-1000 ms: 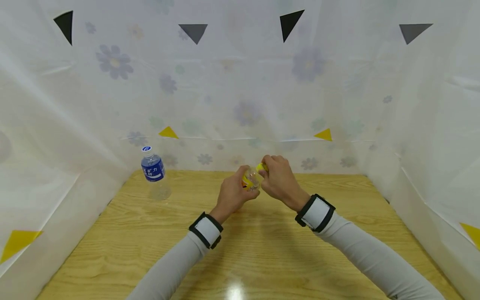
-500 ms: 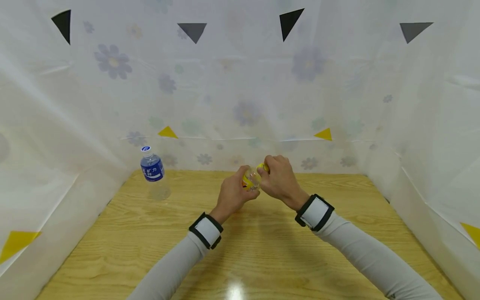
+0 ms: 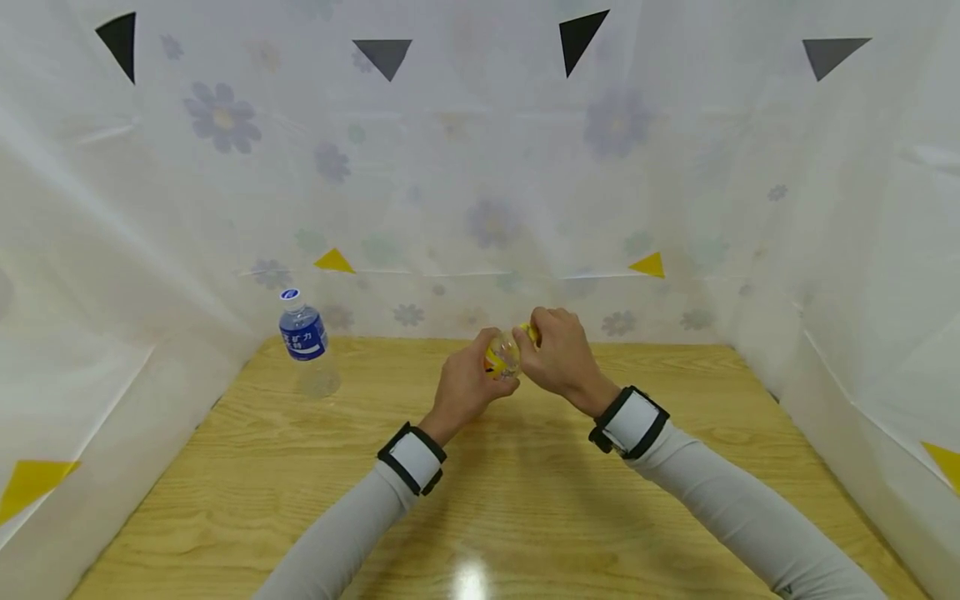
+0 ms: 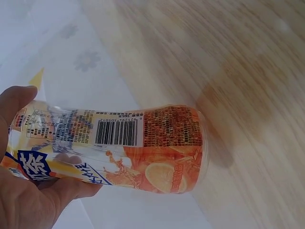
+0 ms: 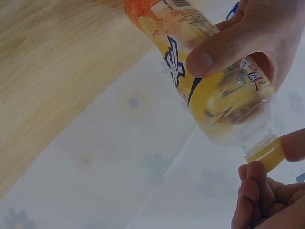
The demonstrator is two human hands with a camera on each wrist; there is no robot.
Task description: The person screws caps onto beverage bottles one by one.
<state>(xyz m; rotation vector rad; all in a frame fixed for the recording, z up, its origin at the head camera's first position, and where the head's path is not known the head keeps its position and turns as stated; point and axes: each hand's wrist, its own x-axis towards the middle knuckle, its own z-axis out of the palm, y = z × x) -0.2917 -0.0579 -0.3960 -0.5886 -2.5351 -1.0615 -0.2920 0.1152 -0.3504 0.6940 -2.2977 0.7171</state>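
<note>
My left hand [image 3: 465, 383] grips a clear plastic drink bottle [image 3: 506, 357] by its upper body. The bottle has an orange and yellow label [image 4: 167, 157] with a barcode, and it is tilted, its base hanging above the table. At the neck sits a yellow cap [image 5: 268, 155], which my right hand [image 3: 558, 354] pinches between thumb and fingers. Threads show just under the cap in the right wrist view. In the head view the right fingers hide most of the cap. No liquid is visible through the clear parts.
Back left on the wooden table [image 3: 300, 467], a clear bottle with a blue label [image 3: 303, 337] and a white cap stands upright. Pale flowered sheeting [image 3: 487, 167] closes in the back and both sides, with black, grey and yellow triangles on it.
My right hand has turned slightly at the cap, and less of the cap shows now. The left hand and bottle hold nearly still. The head view has tipped down a little.
</note>
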